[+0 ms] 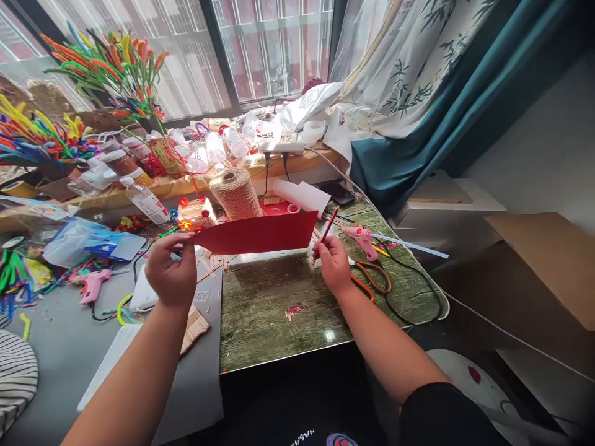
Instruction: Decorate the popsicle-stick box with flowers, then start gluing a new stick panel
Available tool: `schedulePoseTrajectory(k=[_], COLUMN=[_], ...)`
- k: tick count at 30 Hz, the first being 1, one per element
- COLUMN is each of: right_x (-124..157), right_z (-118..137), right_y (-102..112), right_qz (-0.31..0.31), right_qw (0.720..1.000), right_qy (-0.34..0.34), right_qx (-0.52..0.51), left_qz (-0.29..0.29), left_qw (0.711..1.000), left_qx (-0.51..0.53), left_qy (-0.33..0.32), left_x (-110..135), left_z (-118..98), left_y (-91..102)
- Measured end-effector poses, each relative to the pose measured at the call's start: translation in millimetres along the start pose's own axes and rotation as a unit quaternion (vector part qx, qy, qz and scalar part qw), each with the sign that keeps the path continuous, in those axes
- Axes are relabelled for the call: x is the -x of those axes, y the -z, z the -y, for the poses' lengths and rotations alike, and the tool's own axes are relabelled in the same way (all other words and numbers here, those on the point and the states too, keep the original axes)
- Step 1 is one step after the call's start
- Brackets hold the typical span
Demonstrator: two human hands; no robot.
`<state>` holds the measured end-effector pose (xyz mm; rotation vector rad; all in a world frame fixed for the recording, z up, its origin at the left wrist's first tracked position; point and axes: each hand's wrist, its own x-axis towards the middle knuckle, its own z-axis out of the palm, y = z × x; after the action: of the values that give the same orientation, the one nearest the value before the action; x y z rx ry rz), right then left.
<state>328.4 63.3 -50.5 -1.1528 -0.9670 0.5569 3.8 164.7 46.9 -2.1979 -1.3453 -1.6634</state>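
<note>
A red sheet, card or paper, is held up by its left end in my left hand, pinched between thumb and fingers. It bows slightly and hangs above the wood-patterned table. My right hand is closed around a dark red pencil, which points up and away, close to the sheet's right end. Behind the sheet stands a big spool of twine. Small red scraps lie on the table below. To the right of my right hand are a pink glue gun and orange-handled scissors.
Bottles and a power strip crowd the windowsill side. Colourful pipe cleaners stand at the back left. Another pink glue gun and wooden sticks lie on the left. A cable loops along the right edge.
</note>
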Motion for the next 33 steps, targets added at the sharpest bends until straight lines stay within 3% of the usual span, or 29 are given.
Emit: schedulePoseTrajectory(k=[4, 10, 14, 17, 19, 22, 24, 28, 33], right_x=[0.1, -0.3, -5.3, -11.9, -15.6, -16.2, -13.7, -9.0, -9.4], right_z=[-1.3, -1.6, -5.5, -11.6, -15.5, -18.2, -17.4, -12.1, -10.4], right_y=[-0.6, -3.3, -5.9, -4.4, -2.1, -0.4, -1.6, -6.6, -5.9], right_qz=[0.005, -0.003, -0.053, -0.088, -0.117, -0.133, -0.115, -0.086, -0.078], right_qw=[1.000, 0.998, 0.992, 0.984, 0.978, 0.968, 0.968, 0.968, 0.966], right_qy=[-0.021, -0.017, -0.039, -0.084, -0.119, -0.167, -0.185, -0.195, -0.188], right_qx=[-0.013, -0.053, -0.109, -0.127, -0.128, -0.131, -0.127, -0.135, -0.161], left_qz=[0.041, 0.016, 0.045, 0.178, 0.282, 0.371, 0.400, 0.433, 0.475], left_qw=[0.999, 1.000, 0.989, 0.946, 0.912, 0.891, 0.892, 0.894, 0.865], left_qx=[-0.005, 0.023, 0.066, 0.094, 0.094, 0.093, 0.066, -0.013, -0.061], left_qy=[0.004, 0.004, -0.127, -0.253, -0.282, -0.245, -0.198, -0.115, -0.150], left_x=[0.7, -2.7, 14.9, 55.5, 89.2, 129.5, 141.8, 139.6, 124.9], left_z=[1.9, 3.3, -1.2, -1.0, 3.9, 14.0, 18.0, 18.7, 26.1], left_y=[0.6, -2.7, 14.9, 31.5, 38.1, 40.0, 37.3, 29.4, 28.4])
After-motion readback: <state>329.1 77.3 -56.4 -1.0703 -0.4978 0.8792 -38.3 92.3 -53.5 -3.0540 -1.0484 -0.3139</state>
